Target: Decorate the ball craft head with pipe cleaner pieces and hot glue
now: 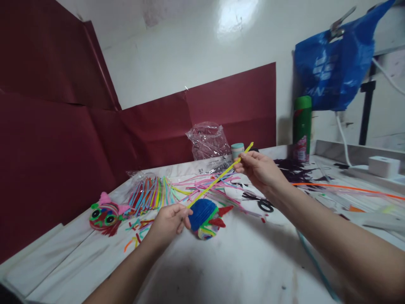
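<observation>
1. The yellow pipe cleaner (215,182) hangs over the desk (240,261), between both hands.
2. The left hand (169,221) grip is clamped on its near end, the right hand (259,169) grip near its far end.
3. It seems light and easily bent, so it is better held at the ends.

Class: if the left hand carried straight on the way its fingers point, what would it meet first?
Most likely the blue ball, just beyond the fingers of the left hand, which pinches a yellow pipe cleaner; depth is unclear.
</observation>
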Demonstrator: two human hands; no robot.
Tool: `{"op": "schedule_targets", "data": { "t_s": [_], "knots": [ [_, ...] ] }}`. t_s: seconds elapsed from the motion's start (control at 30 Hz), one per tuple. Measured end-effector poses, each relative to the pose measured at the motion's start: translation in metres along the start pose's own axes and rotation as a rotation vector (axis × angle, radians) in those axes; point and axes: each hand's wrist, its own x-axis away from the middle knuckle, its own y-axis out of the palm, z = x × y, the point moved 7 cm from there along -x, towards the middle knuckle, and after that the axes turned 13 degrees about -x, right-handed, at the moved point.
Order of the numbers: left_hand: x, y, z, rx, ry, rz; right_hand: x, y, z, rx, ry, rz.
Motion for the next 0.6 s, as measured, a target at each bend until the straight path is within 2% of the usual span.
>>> {"op": "schedule_targets", "data": {
  "t_s": [0.1, 0.17, 0.2, 0.23, 0.3, 0.33, 0.37, 0.4, 0.43, 0.47, 0.5, 0.53, 0.6],
  "knots": [
    [0.006, -0.010, -0.002, -0.080, 0.001, 0.042, -0.010, -0.013, 0.003, 0.145, 0.054, 0.032],
    [0.008, -0.016, -0.001, -0.189, 0.020, 0.093, -0.014, -0.021, 0.000, 0.381, 0.053, 0.054],
    [0.009, -0.017, 0.002, -0.253, 0.046, 0.122, -0.014, -0.023, -0.008, 0.529, -0.028, 0.080],
    [0.010, -0.018, 0.006, -0.313, 0.079, 0.148, -0.010, -0.021, -0.020, 0.674, -0.172, 0.107],
    [0.012, -0.014, 0.016, -0.407, 0.151, 0.181, 0.011, 0.000, -0.044, 0.895, -0.564, 0.089],
    [0.012, -0.011, 0.021, -0.434, 0.179, 0.181, 0.027, 0.017, -0.050, 0.961, -0.744, 0.008],
    [0.012, -0.006, 0.025, -0.450, 0.201, 0.176, 0.044, 0.035, -0.047, 1.000, -0.863, -0.141],
    [0.013, -0.001, 0.030, -0.457, 0.221, 0.167, 0.060, 0.054, -0.036, 1.044, -0.902, -0.350],
    [0.013, 0.004, 0.034, -0.454, 0.242, 0.157, 0.075, 0.070, -0.020, 1.090, -0.889, -0.572],
    [0.014, 0.008, 0.037, -0.442, 0.256, 0.149, 0.086, 0.079, -0.003, 1.143, -0.822, -0.731],
    [0.014, 0.011, 0.039, -0.418, 0.262, 0.146, 0.092, 0.083, 0.014, 1.186, -0.716, -0.825],
    [0.015, 0.012, 0.040, -0.386, 0.260, 0.155, 0.094, 0.083, 0.028, 1.208, -0.607, -0.868],
    [0.016, 0.007, 0.037, -0.314, 0.238, 0.215, 0.089, 0.076, 0.046, 1.222, -0.445, -0.858]
  ]
}}
